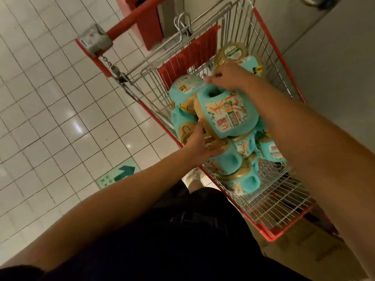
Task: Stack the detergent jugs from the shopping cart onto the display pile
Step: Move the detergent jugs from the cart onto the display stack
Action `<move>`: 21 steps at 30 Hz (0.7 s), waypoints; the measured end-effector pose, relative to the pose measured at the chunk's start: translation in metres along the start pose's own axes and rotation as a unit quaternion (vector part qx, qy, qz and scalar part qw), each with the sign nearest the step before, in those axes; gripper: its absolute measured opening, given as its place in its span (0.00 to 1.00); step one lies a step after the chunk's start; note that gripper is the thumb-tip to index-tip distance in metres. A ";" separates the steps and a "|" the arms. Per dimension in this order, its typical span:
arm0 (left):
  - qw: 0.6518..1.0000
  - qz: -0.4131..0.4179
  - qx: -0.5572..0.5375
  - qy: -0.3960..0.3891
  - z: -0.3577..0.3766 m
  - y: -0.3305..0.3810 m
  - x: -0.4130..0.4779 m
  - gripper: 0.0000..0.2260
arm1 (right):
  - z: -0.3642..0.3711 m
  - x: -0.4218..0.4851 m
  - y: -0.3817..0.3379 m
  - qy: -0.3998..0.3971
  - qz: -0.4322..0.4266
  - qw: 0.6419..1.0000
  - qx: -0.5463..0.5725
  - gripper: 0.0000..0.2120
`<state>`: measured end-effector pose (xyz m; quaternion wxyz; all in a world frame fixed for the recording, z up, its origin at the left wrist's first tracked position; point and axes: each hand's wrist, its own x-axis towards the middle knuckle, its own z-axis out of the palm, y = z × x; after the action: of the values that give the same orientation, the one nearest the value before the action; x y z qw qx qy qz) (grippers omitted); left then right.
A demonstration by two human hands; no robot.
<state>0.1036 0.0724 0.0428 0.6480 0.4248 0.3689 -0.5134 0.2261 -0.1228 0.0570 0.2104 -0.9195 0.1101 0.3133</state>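
Several turquoise detergent jugs with gold caps lie heaped in a red wire shopping cart (269, 57). One jug (229, 116) lies on its side on top of the heap, label up. My right hand (227, 77) has its fingers curled at this jug's handle end. My left hand (199, 147) cups the jug's gold cap (205, 118) from below, thumb up along it. More jugs (241, 175) fill the cart beneath and behind. The display pile is out of view.
The cart's red push handle (129, 21) points away at upper left, with a coin lock and chain (95, 40). White tiled floor with a green exit arrow (118, 175) lies to the left. A grey wall runs along the right. My dark clothing fills the bottom.
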 end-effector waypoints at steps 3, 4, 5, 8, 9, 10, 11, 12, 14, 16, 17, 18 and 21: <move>0.998 -0.015 -0.051 0.022 0.012 0.001 0.003 0.30 | 0.003 0.003 -0.003 -0.049 -0.023 0.994 -0.092 0.42; 0.997 -0.017 -0.066 0.027 0.016 0.002 0.003 0.29 | 0.001 0.003 -0.002 -0.050 -0.026 0.994 -0.097 0.44; 0.996 -0.016 -0.076 0.032 0.018 0.003 0.004 0.29 | 0.000 0.003 0.001 -0.051 -0.028 0.994 -0.094 0.45; 0.997 0.013 -0.058 0.040 0.019 0.005 0.004 0.30 | -0.008 -0.003 0.014 -0.062 -0.021 0.995 -0.076 0.45; 0.998 0.032 -0.039 0.037 0.019 0.007 0.002 0.29 | -0.010 -0.006 0.020 -0.060 -0.011 0.997 -0.053 0.48; 0.998 0.050 -0.017 0.031 0.018 0.008 0.001 0.29 | -0.011 -0.011 0.027 -0.055 0.004 0.998 -0.018 0.52; 0.997 0.071 0.006 0.026 0.016 0.009 -0.001 0.29 | -0.011 -0.017 0.037 -0.045 0.016 0.999 0.023 0.55; 0.995 0.094 0.024 0.025 0.015 0.011 -0.003 0.29 | -0.010 -0.024 0.048 -0.029 0.025 0.997 0.071 0.55; 0.989 0.138 0.038 0.029 0.009 0.017 -0.008 0.28 | -0.001 -0.043 0.071 0.002 0.035 0.975 0.218 0.50; 0.981 0.189 0.048 0.017 0.007 0.024 -0.012 0.23 | 0.015 -0.069 0.092 0.030 0.045 0.919 0.391 0.45; 0.976 0.210 0.054 0.001 0.008 0.027 -0.013 0.21 | 0.024 -0.084 0.098 0.044 0.058 0.888 0.454 0.43; 0.974 0.219 0.055 -0.018 0.010 0.029 -0.014 0.22 | 0.034 -0.098 0.100 0.054 0.077 0.860 0.501 0.42; 0.978 0.170 0.068 -0.099 0.025 0.031 -0.016 0.31 | 0.068 -0.134 0.091 0.093 0.119 0.773 0.616 0.40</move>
<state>0.1313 0.0586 0.0717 0.7289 0.4709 0.1897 -0.4593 0.0547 -0.1633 0.0629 0.6819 -0.5969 0.4072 0.1142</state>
